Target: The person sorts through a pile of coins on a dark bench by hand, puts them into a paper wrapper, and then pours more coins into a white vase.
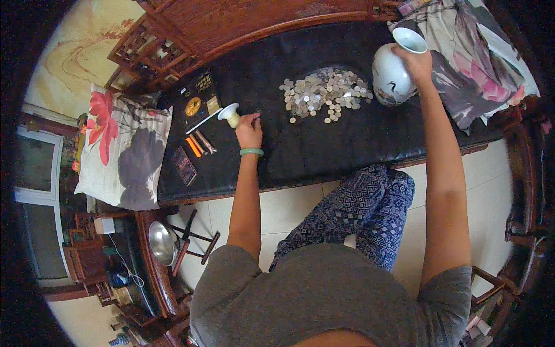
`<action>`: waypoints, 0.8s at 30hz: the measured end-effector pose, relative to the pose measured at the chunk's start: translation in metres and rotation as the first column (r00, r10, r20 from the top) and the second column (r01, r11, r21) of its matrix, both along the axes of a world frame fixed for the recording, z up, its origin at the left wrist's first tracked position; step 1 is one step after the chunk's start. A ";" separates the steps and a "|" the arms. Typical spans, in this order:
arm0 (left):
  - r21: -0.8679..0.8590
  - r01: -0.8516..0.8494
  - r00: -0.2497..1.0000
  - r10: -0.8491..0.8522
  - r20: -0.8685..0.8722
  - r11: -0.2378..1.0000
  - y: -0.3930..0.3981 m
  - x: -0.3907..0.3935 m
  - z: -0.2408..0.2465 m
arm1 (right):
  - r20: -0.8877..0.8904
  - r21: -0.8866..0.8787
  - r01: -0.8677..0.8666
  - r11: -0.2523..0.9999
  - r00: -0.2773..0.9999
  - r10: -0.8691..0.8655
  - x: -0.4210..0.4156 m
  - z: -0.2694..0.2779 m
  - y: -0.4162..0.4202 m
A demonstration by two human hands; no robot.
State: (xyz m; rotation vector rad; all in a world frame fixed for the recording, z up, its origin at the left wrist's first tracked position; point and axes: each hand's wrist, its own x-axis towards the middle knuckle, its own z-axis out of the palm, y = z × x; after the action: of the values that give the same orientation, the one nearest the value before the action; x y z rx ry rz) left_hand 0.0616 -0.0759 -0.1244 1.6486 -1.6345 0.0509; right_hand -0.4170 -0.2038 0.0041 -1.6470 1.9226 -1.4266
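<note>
My left hand (250, 132), with a green bangle at its wrist, is over the black seat pad beside a white spool wound with pale yellow cord (232, 118). Whether its fingers grip the spool or only lie against it, I cannot tell. My right hand (417, 65) grips the neck of a white ceramic vase (392, 73) with a flared rim and a painted bird. Between the hands a heap of coins (325, 93) is spread on the black seat pad (303, 152), just left of the vase.
Left of the spool lie a dark box (200, 93), an orange-handled tool (194, 146), slim brown items (204, 142) and a phone (185, 165). Floral cushions (130, 152) flank the pad at both ends. A carved wooden backrest (277, 19) runs behind; a metal bowl (163, 243) is at lower left.
</note>
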 end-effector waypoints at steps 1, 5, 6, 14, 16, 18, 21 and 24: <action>-0.005 0.068 0.996 -0.068 -0.062 0.998 -0.005 -0.004 -0.005 | 0.042 -0.005 -0.016 1.000 0.999 0.016 0.003 0.000 0.002; 0.055 0.242 0.965 -0.235 -0.119 0.969 -0.015 -0.061 -0.003 | 0.049 -0.031 -0.044 0.999 0.998 0.046 0.012 0.011 0.017; -0.014 0.285 0.958 -0.286 -0.019 0.958 -0.019 -0.073 -0.008 | 0.048 -0.041 -0.068 0.997 0.996 0.070 0.014 0.016 0.021; 0.230 0.122 0.958 -0.175 0.227 0.965 -0.065 -0.139 -0.031 | 0.046 -0.091 -0.057 0.994 0.997 0.061 0.013 0.012 0.018; 0.289 0.083 0.933 -0.176 0.312 0.954 -0.077 -0.147 -0.026 | 0.021 -0.015 0.020 1.000 1.000 -0.020 0.011 0.012 0.016; 0.295 0.076 0.923 -0.179 0.341 0.953 -0.085 -0.148 -0.024 | 0.037 -0.040 -0.051 0.998 0.998 0.053 0.011 0.013 0.015; 0.320 0.038 0.919 -0.159 0.361 0.947 -0.093 -0.151 -0.019 | 0.008 -0.028 0.015 1.000 1.000 -0.015 0.019 0.015 0.017; 0.328 -0.009 0.907 -0.130 0.400 0.945 -0.105 -0.157 -0.018 | -0.040 -0.042 0.016 0.999 0.999 -0.018 0.015 0.015 0.012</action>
State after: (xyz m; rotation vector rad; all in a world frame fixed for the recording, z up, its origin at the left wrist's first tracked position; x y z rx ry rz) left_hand -0.0955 -0.1804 -0.1424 1.9277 -2.1097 0.1160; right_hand -0.4016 -0.1916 0.0188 -1.6942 1.9456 -1.4600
